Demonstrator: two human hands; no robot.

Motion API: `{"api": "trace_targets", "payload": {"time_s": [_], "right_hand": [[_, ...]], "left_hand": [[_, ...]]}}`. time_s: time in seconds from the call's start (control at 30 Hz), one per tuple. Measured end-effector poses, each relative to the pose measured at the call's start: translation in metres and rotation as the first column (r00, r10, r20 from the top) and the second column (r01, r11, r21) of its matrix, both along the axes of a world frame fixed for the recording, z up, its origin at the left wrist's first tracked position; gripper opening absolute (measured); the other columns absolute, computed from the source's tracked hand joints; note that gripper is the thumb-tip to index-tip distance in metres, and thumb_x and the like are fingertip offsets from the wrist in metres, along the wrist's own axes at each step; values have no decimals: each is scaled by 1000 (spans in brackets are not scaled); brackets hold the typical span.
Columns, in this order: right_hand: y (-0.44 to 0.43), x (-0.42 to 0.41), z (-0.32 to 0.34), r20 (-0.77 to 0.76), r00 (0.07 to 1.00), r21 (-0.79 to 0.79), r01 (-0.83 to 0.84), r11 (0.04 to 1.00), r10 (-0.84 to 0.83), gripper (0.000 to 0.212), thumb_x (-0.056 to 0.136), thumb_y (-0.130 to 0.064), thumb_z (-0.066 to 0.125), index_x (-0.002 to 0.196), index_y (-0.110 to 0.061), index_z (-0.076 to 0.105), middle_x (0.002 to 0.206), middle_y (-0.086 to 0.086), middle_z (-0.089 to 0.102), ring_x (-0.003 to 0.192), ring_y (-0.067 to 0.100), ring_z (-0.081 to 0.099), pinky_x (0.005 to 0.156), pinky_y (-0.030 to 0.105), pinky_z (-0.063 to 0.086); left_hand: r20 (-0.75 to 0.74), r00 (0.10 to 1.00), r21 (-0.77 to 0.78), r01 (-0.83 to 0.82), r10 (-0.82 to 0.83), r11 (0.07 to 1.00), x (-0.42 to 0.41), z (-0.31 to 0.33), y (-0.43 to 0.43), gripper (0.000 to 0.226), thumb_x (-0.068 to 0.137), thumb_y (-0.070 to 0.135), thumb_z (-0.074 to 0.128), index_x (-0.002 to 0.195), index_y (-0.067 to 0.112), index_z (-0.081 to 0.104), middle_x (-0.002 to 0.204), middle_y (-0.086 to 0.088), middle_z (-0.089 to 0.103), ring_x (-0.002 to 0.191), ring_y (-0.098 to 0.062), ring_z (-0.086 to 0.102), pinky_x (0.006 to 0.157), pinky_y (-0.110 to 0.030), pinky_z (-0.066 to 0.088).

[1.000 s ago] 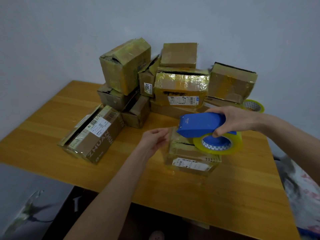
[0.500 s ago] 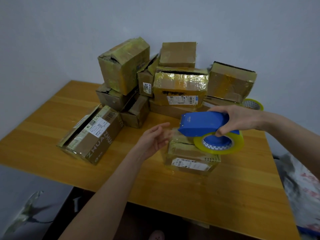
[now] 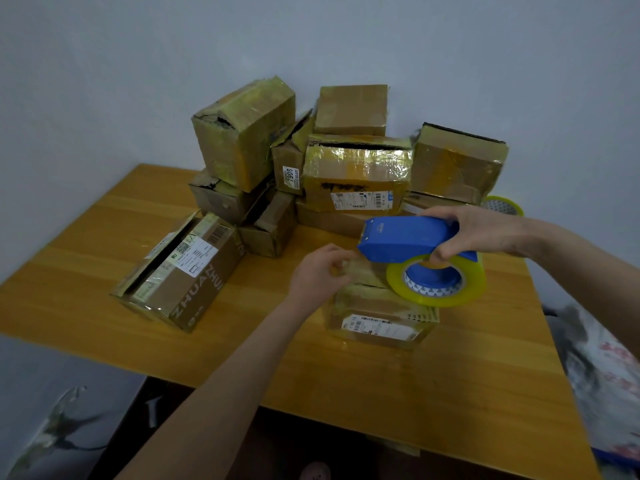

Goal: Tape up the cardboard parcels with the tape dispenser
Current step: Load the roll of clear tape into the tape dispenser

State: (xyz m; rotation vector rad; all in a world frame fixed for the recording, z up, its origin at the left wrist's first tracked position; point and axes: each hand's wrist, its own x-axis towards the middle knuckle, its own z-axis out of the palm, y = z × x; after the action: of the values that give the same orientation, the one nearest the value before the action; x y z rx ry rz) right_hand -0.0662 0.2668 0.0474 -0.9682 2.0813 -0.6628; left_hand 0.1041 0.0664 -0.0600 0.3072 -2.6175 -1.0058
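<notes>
- Right hand point(image 3: 474, 233): fingers and thumb are curled round the rear of the blue tape dispenser point(image 3: 405, 239), gripping it. The forearm enters from the right edge.
- Tape dispenser: held roughly level above the near parcel point(image 3: 377, 317), front end pointing left.
- Tape roll point(image 3: 475, 285): clear with a yellow tint, it sits on the blue hub under the dispenser body. It overlaps the top right part of the near parcel in this view. Whether it touches the parcel cannot be told.
- Left hand point(image 3: 318, 275): fingers are loosely curled, with thumb and forefinger close together just beside the dispenser's front end, over the parcel's upper left edge. Whether they pinch a tape end cannot be told.
- Near parcel: stands on the wooden table point(image 3: 450, 393), near its middle. It has a white shipping label on the side facing the camera and glossy tape across the top.
- Long parcel point(image 3: 183, 271): lies on the table to the left, well apart from the near parcel, label upward.
- Parcel stack point(image 3: 356, 174): piled against the wall at the far side of the table. Most are wrapped in yellowish tape.
- Spare tape roll point(image 3: 504, 206): sits behind the right hand, beside the stack.
</notes>
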Motion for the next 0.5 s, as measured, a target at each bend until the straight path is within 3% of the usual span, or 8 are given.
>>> {"api": "trace_targets", "payload": {"time_s": [0.13,0.2,0.33,0.5], "right_hand": [[2,-1,3,32,998,-5,56,998,-56,59,55,-32,79,111,-41,60,96,-14,67,84,0,65,70,17,47],[4,-2,6,52,996,-13,76,997,-75,61,54,-34,78,112,-42,60,98,-13,68,85,2,66,71,18,47],[9,-6,12,118,985,-75,134,988,-124,66,53,-33,84,116,-38,62,101,-8,73,89,13,70,73,25,53],[19,-10,11,340,904,-124,316,941,-259,64,60,-27,79,122,-20,62,105,9,73,91,27,70,75,35,56]], "left_hand": [[-114,992,-110,-64,52,992,-4,9,-5,19,90,19,64,107,18,72,104,4,61,95,-10,51,79,-24,46],[-55,998,-25,7,-8,1000,-6,20,-12,21,90,16,63,109,17,71,105,7,56,101,-10,52,87,-24,46],[-5,999,234,44,-45,971,-9,45,-21,22,89,14,63,109,19,71,86,18,66,89,3,60,88,-21,48],[-46,996,423,91,-79,901,-12,75,-30,12,86,15,67,91,24,72,80,15,73,81,7,65,71,-7,47]]}}
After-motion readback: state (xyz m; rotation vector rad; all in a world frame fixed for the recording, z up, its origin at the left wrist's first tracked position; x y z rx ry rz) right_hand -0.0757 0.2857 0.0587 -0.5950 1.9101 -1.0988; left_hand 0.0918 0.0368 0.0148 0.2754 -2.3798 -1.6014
